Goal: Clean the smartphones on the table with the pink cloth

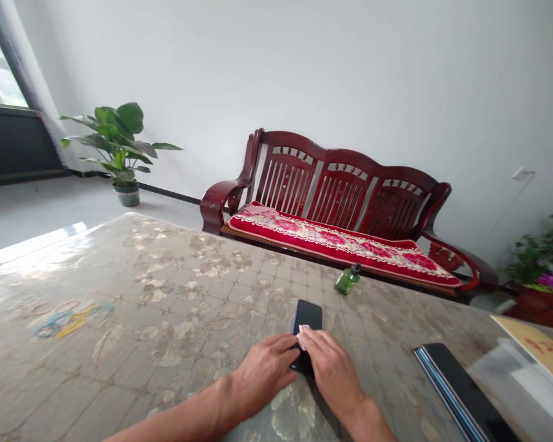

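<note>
A dark smartphone [309, 313] lies on the patterned tablecloth [203, 344] in front of me, its far end showing beyond my hands. My left hand [266, 367] grips the phone at its left edge, fingers together. Bunched under the fingers of my right hand [330, 363] is a small pale pink cloth [303, 337], pressed onto the phone's screen. Much of the phone's near half is hidden by the two hands. Farther off, a small green bottle [347, 280] with a dark top stands toward the table's far edge.
Several coloured rubber bands [71, 320] lie at the left of the table. At the right are a stack of dark, flat objects [465, 393] and a tan card [534, 347]. Beyond the table stand a wooden bench [341, 184] and a potted plant [126, 195].
</note>
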`<action>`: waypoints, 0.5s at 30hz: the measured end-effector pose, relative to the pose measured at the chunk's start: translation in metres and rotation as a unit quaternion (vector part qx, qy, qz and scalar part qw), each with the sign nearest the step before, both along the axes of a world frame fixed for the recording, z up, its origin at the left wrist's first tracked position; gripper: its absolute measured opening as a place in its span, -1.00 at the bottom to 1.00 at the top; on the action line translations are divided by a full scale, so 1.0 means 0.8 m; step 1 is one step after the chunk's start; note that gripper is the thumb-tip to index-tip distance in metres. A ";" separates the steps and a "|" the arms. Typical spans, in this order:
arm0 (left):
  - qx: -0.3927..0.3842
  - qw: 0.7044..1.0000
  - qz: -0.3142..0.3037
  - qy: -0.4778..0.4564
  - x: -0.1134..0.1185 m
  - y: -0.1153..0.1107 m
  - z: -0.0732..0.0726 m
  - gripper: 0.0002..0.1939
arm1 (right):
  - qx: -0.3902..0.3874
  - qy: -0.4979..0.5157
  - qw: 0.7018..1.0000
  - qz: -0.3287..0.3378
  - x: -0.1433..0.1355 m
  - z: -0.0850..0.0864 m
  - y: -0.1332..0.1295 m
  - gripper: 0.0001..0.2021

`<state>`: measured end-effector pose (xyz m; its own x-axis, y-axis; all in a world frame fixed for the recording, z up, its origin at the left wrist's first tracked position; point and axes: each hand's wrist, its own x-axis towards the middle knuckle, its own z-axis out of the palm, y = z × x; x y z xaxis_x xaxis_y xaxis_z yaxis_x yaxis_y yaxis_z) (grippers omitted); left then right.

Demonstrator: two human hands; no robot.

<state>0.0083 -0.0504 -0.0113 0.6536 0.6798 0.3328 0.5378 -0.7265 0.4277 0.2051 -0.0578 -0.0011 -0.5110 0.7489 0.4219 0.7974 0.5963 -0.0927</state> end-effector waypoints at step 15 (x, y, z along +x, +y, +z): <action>0.058 0.997 -0.010 0.054 0.003 0.003 -0.007 -0.86 | -0.016 -0.027 0.997 -0.071 -0.018 0.003 0.084 -0.70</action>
